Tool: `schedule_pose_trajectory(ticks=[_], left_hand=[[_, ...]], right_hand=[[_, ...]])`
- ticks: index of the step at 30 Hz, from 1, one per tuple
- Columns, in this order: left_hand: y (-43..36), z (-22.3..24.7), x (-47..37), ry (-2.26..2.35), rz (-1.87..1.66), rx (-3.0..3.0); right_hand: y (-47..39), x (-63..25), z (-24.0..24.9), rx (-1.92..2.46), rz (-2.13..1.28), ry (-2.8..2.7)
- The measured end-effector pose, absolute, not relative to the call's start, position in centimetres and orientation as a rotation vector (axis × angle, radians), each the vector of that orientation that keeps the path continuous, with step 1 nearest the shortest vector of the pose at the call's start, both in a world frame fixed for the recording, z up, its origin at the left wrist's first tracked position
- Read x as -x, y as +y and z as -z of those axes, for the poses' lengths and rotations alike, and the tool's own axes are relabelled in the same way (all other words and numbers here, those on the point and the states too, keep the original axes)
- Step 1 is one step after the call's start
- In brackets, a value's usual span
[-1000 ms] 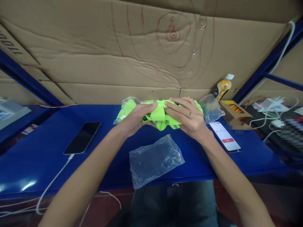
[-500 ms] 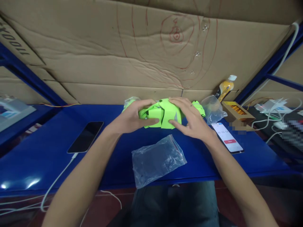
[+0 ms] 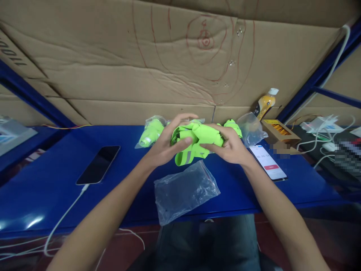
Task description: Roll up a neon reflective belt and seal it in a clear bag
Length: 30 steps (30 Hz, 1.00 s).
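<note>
A loose bundle of neon-yellow reflective strap (image 3: 207,137) with grey stripes is held between my two hands above the blue tabletop. My left hand (image 3: 167,145) curves round its left side, thumb in front and fingers behind. From the right, my right hand (image 3: 229,145) grips the bundle, its thumb pressed on the front. One loop of strap hangs down at the lower left. Just in front lies a flat clear zip bag (image 3: 186,192). Behind my left hand sits a bagged neon-yellow bundle (image 3: 152,131), and another neon-yellow bundle (image 3: 233,127) shows beyond my right hand.
A black phone (image 3: 98,164) on a white cable lies at the left. To the right are a phone with a lit timer screen (image 3: 267,162), a crumpled clear bag (image 3: 252,130), an open carton (image 3: 280,133) and a drink bottle (image 3: 265,105). Cardboard (image 3: 113,82) walls the back.
The strap bundle has loosened and turned in my hands, and a loop now droops at its lower left. My left hand has shifted right, uncovering the bagged bundle behind it.
</note>
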<state>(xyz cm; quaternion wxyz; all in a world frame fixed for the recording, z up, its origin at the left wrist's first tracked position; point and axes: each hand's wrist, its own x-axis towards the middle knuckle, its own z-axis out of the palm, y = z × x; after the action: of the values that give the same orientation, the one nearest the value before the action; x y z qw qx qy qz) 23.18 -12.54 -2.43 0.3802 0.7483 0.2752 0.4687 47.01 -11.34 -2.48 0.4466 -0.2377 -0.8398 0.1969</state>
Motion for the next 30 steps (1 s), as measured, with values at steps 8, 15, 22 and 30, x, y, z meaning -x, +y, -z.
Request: schedule_pose_trajectory(ticks=[8,15,22,30], left_hand=[[-11.9,2.4,-23.6,0.814,-0.92,-1.329],[-12.4,1.4,-23.0,0.868,-0.994,-1.212],[-13.1,1.2,-23.1,0.926,-1.301,-1.738],[-12.9,2.2,-23.3,0.808,-1.322,-2.36]], right_hand=[[-10.7,-47.5,3.3,0.381,0.022,-2.226],[-10.9,-46.9,3.8,0.418,0.259,-2.273],[-11.5,-45.5,4.0,0.576,-0.139,-2.101],[-10.8,-44.1,5.7,0.708,-0.629,-1.736]])
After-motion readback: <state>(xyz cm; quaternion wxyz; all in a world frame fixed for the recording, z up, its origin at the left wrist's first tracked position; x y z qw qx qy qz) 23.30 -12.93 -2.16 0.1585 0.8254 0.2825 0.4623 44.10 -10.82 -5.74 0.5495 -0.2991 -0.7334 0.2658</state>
